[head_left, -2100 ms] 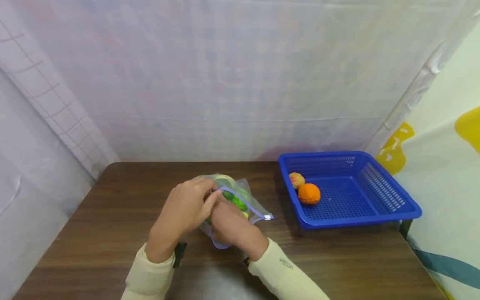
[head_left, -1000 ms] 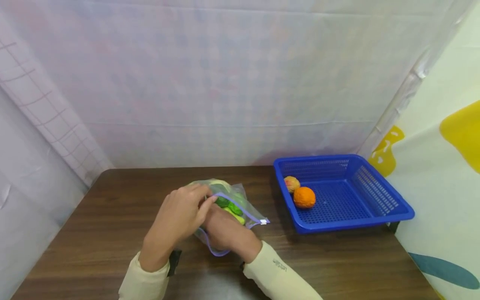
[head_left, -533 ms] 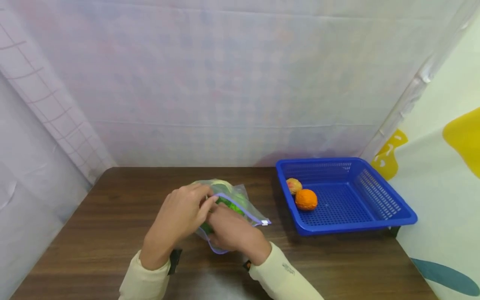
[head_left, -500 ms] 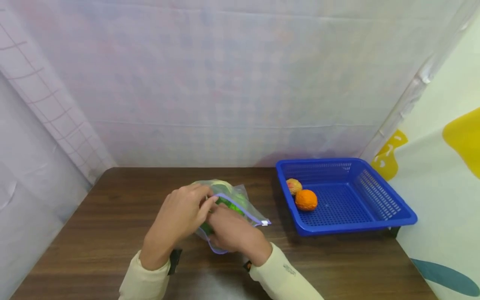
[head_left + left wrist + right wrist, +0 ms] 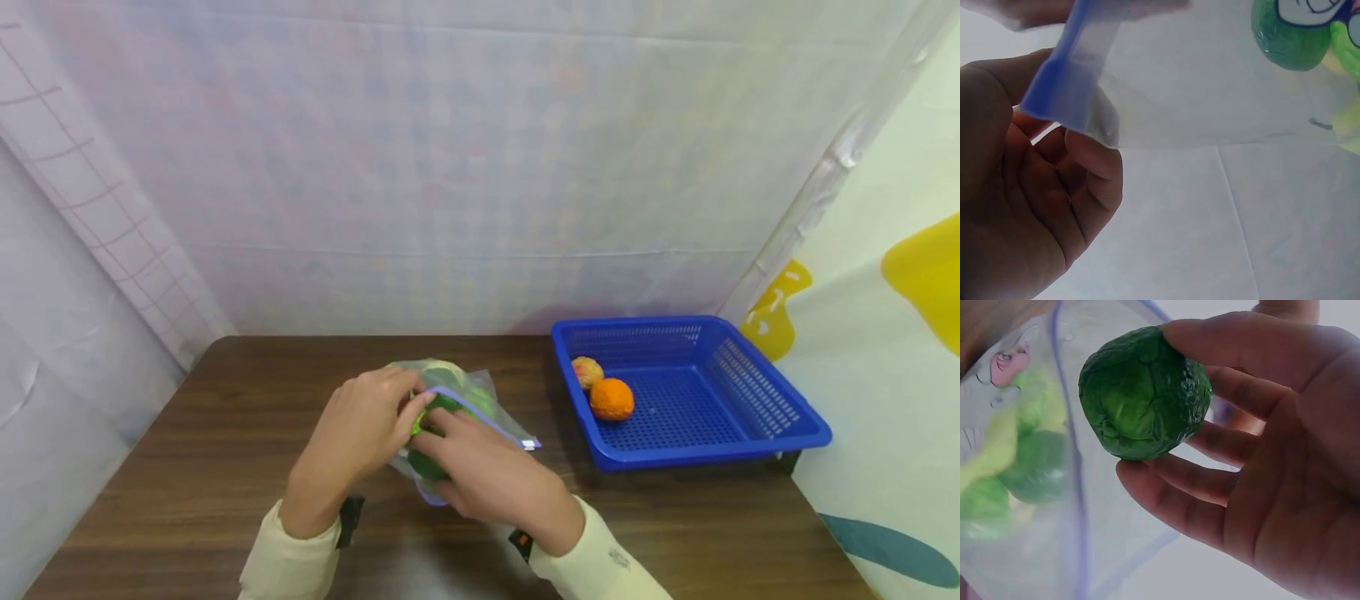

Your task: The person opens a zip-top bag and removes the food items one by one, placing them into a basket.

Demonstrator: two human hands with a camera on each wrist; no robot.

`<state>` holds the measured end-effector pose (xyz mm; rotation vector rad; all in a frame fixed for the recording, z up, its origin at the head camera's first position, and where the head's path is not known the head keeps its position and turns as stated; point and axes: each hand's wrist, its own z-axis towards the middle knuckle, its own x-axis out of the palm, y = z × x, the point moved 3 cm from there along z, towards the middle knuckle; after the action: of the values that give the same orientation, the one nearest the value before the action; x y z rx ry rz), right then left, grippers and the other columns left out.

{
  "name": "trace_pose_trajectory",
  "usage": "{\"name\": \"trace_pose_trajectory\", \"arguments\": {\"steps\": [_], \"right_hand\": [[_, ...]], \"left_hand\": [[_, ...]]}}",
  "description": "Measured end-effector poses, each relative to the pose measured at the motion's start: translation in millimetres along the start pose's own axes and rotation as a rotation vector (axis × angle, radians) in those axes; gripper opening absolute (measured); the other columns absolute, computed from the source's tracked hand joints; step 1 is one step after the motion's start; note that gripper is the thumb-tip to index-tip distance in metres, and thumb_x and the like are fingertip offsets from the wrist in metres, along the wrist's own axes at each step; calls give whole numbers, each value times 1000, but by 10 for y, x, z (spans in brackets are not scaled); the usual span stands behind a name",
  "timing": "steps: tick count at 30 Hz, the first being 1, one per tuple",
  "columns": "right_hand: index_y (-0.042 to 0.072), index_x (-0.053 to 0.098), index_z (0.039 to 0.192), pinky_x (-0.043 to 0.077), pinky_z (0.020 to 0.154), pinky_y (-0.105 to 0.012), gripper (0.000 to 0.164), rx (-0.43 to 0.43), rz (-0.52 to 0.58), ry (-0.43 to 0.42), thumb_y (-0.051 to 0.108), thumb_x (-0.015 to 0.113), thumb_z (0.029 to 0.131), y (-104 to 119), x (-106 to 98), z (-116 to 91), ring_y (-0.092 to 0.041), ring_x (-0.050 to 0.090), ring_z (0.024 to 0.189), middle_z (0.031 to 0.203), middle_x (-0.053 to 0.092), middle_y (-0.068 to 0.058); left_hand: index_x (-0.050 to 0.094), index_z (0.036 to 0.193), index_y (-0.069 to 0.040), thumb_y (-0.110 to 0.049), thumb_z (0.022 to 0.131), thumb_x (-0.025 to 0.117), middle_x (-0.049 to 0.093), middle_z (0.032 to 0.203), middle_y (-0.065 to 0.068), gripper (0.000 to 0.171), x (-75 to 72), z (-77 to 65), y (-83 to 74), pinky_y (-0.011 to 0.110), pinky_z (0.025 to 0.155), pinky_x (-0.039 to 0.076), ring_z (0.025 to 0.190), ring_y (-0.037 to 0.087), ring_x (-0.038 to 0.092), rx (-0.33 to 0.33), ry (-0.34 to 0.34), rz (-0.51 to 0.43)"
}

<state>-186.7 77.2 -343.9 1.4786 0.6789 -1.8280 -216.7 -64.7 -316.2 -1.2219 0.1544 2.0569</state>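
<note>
My left hand (image 5: 356,442) holds the rim of a clear zip bag (image 5: 480,392) with a purple-blue zip edge. In the left wrist view, the blue zip edge (image 5: 1060,87) lies between that hand's thumb and curled fingers. My right hand (image 5: 495,475) is at the bag's mouth. Its thumb and fingertips grip a round, wrinkled, dark green fruit or vegetable (image 5: 1144,394), whose exact kind I cannot tell. Several green and yellow-green pieces show through the printed bag, among them a dark green round one (image 5: 1038,465). The bag's far side is partly behind the left hand.
A blue perforated basket (image 5: 712,454) stands on the table's right side. Inside, against its left wall, lie an orange (image 5: 612,400) and a pale reddish-yellow round fruit (image 5: 587,372). The brown wooden table (image 5: 225,433) ends at a sheet-covered wall (image 5: 480,167).
My right hand, deep in the bag before, has drawn back toward the lower right, bringing the dark green piece to the mouth. The left hand still holds the rim.
</note>
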Motion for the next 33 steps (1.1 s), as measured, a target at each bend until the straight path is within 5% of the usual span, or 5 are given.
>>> {"name": "trace_pose_trajectory", "arguments": {"steps": [7, 21, 26, 33], "right_hand": [[21, 56, 137, 55, 90, -36, 66, -66, 54, -57, 13, 81, 76, 36, -324, -203, -18, 53, 113, 135, 56, -4], [20, 61, 129, 56, 81, -39, 54, -17, -3, -137, 13, 79, 79, -244, -1203, -444, -19, 53, 114, 138, 52, -5], [19, 59, 132, 55, 86, -41, 53, -5, -38, -70, 16, 78, 82, -402, -1363, -410, -19, 53, 113, 136, 52, -5], [18, 52, 140, 57, 77, -37, 58, 82, -40, 39, 18, 75, 86, -721, -1390, -436, -16, 58, 98, 135, 47, -7]], "left_hand": [[70, 81, -10, -20, 90, 71, 59, 65, -3, 13, 5, 0, 21, 25, 42, 38, 49, 8, 43, 0, 12, -1], [71, 81, -10, -19, 90, 72, 63, 68, -1, 12, -28, 37, 11, 29, 44, 41, 52, 10, 47, -10, -3, -4], [69, 79, -12, -19, 89, 72, 59, 65, -3, 13, -26, 21, 16, 28, 43, 39, 51, 9, 45, -7, -8, -6], [69, 78, -12, -19, 89, 72, 57, 64, -4, 13, -17, -8, 8, 28, 44, 38, 51, 9, 44, 5, -24, -6]]}}
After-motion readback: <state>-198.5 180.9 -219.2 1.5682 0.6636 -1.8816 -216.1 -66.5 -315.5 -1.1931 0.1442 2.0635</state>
